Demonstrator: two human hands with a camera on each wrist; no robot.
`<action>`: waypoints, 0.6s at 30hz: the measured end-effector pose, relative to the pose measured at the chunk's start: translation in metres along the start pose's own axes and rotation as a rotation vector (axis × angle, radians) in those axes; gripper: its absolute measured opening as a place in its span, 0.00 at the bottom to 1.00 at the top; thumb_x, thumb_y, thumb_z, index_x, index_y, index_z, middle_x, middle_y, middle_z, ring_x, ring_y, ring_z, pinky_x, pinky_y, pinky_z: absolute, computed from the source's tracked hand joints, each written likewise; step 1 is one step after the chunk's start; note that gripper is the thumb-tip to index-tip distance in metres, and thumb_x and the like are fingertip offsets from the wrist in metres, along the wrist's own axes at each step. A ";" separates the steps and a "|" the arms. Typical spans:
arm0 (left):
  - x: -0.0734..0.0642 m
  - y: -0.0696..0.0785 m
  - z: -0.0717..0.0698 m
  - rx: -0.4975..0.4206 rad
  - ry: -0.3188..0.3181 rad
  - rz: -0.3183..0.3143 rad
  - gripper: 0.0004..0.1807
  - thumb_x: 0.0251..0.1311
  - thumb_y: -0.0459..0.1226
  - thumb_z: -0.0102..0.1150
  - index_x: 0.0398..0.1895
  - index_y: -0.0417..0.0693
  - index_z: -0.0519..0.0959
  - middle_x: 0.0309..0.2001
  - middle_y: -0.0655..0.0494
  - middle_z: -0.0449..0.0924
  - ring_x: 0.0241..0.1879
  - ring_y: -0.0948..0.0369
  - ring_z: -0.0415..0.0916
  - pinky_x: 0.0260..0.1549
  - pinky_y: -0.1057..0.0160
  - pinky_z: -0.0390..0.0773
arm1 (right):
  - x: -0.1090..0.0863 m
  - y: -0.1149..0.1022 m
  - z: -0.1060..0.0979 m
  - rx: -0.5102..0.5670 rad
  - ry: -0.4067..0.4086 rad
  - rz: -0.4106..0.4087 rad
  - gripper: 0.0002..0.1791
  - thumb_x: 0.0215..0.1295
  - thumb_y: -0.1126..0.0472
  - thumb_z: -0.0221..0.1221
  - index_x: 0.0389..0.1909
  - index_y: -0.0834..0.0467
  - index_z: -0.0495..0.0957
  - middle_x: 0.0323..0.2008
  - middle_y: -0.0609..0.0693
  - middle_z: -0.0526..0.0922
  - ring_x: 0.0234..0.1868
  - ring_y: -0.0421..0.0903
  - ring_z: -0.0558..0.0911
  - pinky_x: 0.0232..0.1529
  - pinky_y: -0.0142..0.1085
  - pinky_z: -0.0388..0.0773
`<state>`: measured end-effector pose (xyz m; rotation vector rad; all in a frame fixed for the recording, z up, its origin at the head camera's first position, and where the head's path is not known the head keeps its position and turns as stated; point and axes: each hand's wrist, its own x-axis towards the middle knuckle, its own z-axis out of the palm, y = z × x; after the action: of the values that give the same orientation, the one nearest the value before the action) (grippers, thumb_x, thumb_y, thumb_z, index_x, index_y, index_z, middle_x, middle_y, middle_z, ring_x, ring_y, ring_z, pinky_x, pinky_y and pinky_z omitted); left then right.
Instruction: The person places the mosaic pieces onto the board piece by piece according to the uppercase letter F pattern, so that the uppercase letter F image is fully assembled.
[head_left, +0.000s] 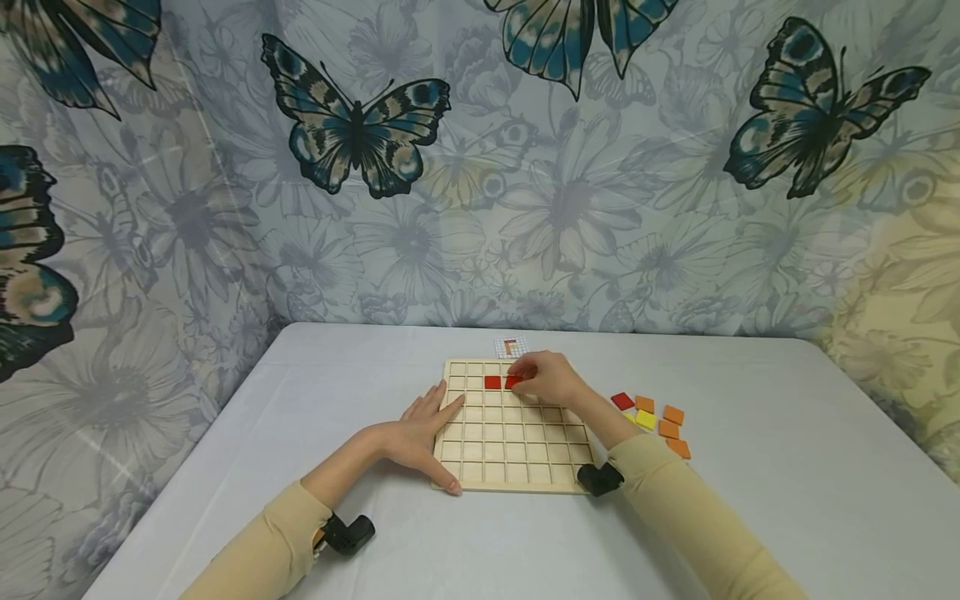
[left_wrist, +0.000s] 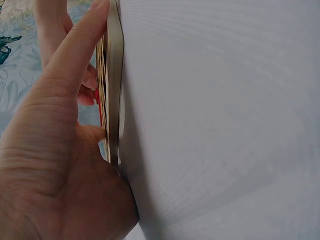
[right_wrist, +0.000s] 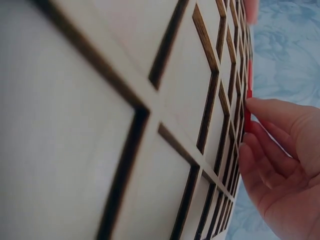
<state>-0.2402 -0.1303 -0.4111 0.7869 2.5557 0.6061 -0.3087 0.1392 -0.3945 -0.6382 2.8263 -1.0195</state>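
Observation:
A wooden grid board [head_left: 517,452] lies on the white table, its square cells divided by raised strips. In its second row from the far edge sits a red square tile [head_left: 492,382]. One cell to the right, my right hand [head_left: 549,380] pinches another red tile [right_wrist: 248,119] between thumb and fingers, at the board's surface; the fingers partly cover it. My left hand [head_left: 414,437] rests spread along the board's left side, thumb at the near left corner. From the left wrist view, that thumb [left_wrist: 70,65] lies against the board's edge [left_wrist: 115,85].
Right of the board lie loose tiles: a red one [head_left: 622,402], several orange ones [head_left: 673,414] and yellow [head_left: 645,420], partly behind the right forearm. A small printed grid card [head_left: 512,347] with a coloured pattern lies beyond the board's far edge. Butterfly-patterned cloth hangs behind the table.

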 end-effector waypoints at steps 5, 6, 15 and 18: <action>0.001 0.001 0.000 0.001 0.001 -0.005 0.74 0.35 0.63 0.75 0.79 0.52 0.38 0.76 0.43 0.19 0.75 0.51 0.19 0.71 0.48 0.31 | 0.000 -0.001 0.002 0.009 -0.005 -0.019 0.12 0.58 0.65 0.68 0.44 0.59 0.84 0.35 0.48 0.84 0.36 0.44 0.79 0.40 0.40 0.76; 0.001 0.001 0.000 0.001 0.002 -0.005 0.73 0.35 0.63 0.75 0.79 0.52 0.38 0.76 0.43 0.19 0.75 0.51 0.19 0.71 0.48 0.31 | 0.000 -0.001 0.002 0.014 -0.005 -0.022 0.12 0.58 0.65 0.68 0.44 0.59 0.84 0.36 0.48 0.84 0.36 0.45 0.79 0.40 0.40 0.76; 0.000 0.000 0.001 0.000 0.006 0.006 0.74 0.35 0.64 0.75 0.79 0.51 0.38 0.76 0.42 0.19 0.75 0.50 0.19 0.71 0.47 0.31 | -0.001 0.001 0.002 0.018 0.006 -0.028 0.13 0.60 0.65 0.66 0.46 0.60 0.84 0.40 0.51 0.85 0.42 0.48 0.81 0.44 0.44 0.77; 0.002 -0.004 0.003 0.002 0.010 0.007 0.75 0.33 0.66 0.74 0.79 0.53 0.37 0.76 0.44 0.18 0.75 0.51 0.18 0.71 0.47 0.31 | -0.002 0.002 0.002 0.019 0.002 -0.025 0.12 0.61 0.65 0.65 0.46 0.59 0.84 0.40 0.50 0.85 0.42 0.48 0.80 0.45 0.44 0.77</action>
<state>-0.2422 -0.1310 -0.4160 0.7956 2.5636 0.6117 -0.3071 0.1403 -0.3971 -0.6733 2.8133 -1.0508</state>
